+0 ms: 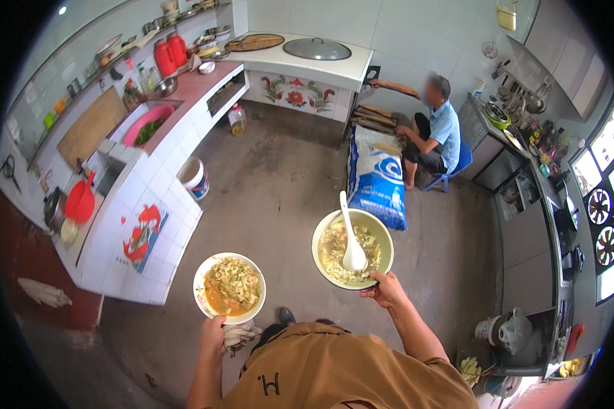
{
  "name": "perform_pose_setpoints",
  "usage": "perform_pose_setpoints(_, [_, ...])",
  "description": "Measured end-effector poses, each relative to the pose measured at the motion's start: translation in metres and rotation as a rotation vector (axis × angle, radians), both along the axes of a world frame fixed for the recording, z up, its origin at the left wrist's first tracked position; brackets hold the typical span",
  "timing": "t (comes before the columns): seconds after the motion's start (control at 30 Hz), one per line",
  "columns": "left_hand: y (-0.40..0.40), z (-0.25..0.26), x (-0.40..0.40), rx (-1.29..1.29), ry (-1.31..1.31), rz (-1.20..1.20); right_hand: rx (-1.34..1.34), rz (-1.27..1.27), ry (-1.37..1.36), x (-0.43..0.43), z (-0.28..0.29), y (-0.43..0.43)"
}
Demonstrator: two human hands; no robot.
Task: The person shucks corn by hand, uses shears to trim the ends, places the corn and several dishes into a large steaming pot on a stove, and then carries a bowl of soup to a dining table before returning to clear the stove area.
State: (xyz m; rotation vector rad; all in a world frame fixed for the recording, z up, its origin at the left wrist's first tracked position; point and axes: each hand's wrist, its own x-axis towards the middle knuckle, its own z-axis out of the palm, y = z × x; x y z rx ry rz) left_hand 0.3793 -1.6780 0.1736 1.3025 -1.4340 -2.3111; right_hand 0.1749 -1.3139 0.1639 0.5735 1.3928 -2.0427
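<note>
My left hand (pixel 214 335) grips the near rim of a white bowl (pixel 229 288) holding chopped food in orange broth. A crumpled cloth (pixel 239 336) hangs under that bowl, beside the same hand. My right hand (pixel 384 291) is closed on the near edge of a larger pale green bowl (pixel 386 236) of soup, thumb near the rim. In the soup rests a white spoon (pixel 354 254), its handle leaning on the far rim. The two bowls are apart, both held over the floor. The fingers beneath each bowl are partly hidden.
Ahead, a person (pixel 442 130) sits on a blue plastic chair (pixel 458 164) beside a blue-and-white sack (pixel 376 176) and firewood (pixel 374 118). A tiled counter (pixel 128 225) stands at left, with a white bucket (pixel 194 177) by it. Kitchen cabinets (pixel 529 255) line the right side.
</note>
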Motion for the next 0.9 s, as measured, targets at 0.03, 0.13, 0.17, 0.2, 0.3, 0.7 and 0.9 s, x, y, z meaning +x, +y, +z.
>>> perform_pose_setpoints(0.03, [-0.014, 0.000, -0.037, -0.003, 0.003, -0.012, -0.017, -0.021, -0.014, -0.031, -0.002, -0.012])
perform_pose_setpoints(0.13, [-0.054, -0.014, -0.154, 0.061, 0.042, -0.092, -0.004, -0.050, -0.013, -0.134, -0.002, -0.045])
perform_pose_setpoints(0.17, [-0.066, -0.014, -0.188, 0.053, 0.046, -0.102, 0.003, -0.061, -0.020, -0.168, -0.001, -0.055])
perform_pose_setpoints(0.2, [-0.074, -0.011, -0.227, 0.059, 0.058, -0.098, -0.003, -0.069, -0.013, -0.202, -0.003, -0.065])
perform_pose_setpoints(0.3, [-0.108, -0.011, -0.345, 0.063, 0.079, -0.154, -0.006, -0.080, 0.016, -0.307, -0.009, -0.089])
perform_pose_setpoints(0.7, [-0.223, -0.013, -0.711, 0.086, 0.074, -0.198, 0.001, -0.144, 0.109, -0.724, -0.012, -0.188])
perform_pose_setpoints(0.9, [-0.296, 0.002, -0.904, -0.004, 0.079, -0.325, -0.048, -0.294, 0.097, -0.905, -0.048, -0.240])
